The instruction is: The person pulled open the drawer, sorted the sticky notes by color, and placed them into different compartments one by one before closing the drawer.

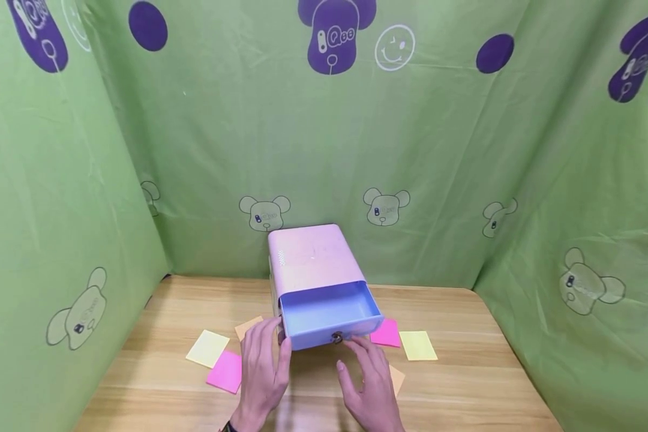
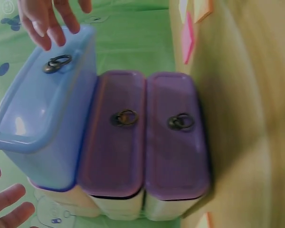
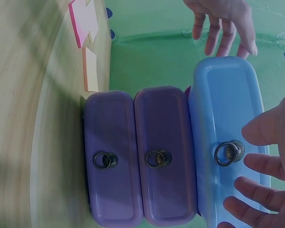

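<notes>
Blue drawer [image 1: 309,341] pulled out, nobody gripping it

Far left on the table [image 1: 475,372] there's a yellow note [image 1: 207,348], then a pink note [image 1: 227,371], then an orange note [image 1: 248,327]. Next up, the left hand [image 1: 261,372]: fingers relaxed by the drawer's left edge, holding nothing. Can't tell if it's touching. The drawer juts from the top of the pink cabinet [image 1: 313,255], above two closed purple drawers [image 3: 164,199]. Its ring [image 1: 337,337] is on the front, and just right of that is the right hand [image 1: 369,387], fingers spread, not hooked on it. More notes [image 1: 418,345] lie around and past that hand.

My read: we're mid drawer-handling. Next move probably calls for flat fingers pushing the front, or a pinch on the ring to pull.
</notes>
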The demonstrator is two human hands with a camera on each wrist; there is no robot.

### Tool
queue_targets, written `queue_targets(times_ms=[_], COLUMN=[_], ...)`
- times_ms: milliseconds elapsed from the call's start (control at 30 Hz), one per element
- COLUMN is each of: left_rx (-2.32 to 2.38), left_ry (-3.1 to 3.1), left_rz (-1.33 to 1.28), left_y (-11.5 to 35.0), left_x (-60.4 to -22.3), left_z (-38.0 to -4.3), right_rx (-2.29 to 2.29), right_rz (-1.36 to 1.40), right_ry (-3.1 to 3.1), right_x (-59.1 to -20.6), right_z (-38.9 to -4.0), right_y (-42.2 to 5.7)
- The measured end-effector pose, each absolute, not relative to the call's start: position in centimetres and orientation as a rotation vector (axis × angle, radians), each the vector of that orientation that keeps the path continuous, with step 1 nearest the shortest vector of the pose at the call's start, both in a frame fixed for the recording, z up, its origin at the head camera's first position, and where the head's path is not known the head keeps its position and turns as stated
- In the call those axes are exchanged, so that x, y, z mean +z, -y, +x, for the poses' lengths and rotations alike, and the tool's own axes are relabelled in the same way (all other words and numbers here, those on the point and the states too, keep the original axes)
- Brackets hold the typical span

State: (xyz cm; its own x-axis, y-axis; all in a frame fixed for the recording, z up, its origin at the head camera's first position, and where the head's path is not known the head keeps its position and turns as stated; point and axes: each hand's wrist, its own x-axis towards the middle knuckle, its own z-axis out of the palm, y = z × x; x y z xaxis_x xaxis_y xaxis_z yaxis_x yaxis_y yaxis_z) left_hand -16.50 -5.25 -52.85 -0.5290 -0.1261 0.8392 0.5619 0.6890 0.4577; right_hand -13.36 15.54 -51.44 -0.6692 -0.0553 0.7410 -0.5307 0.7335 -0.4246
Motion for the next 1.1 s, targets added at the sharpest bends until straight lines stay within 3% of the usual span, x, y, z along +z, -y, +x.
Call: queue_targets(times_ms=[633,1100], left_rx=[-0.848,-0.812], left_ry=[2.228,2.603], left_rz=[-0.131,0.146], left_y=[7.7,10.4], left_x=[-57.5,-59.0], left_z=[-14.4,-14.4], right_rx=[0.902,0.819], right_rz=[0.326,0.481], right_ry=[2.179,2.135], right_x=[-49.1,-47.1], right_z=[-16.8,-20.3], right_y=[-17.4,-18.4])
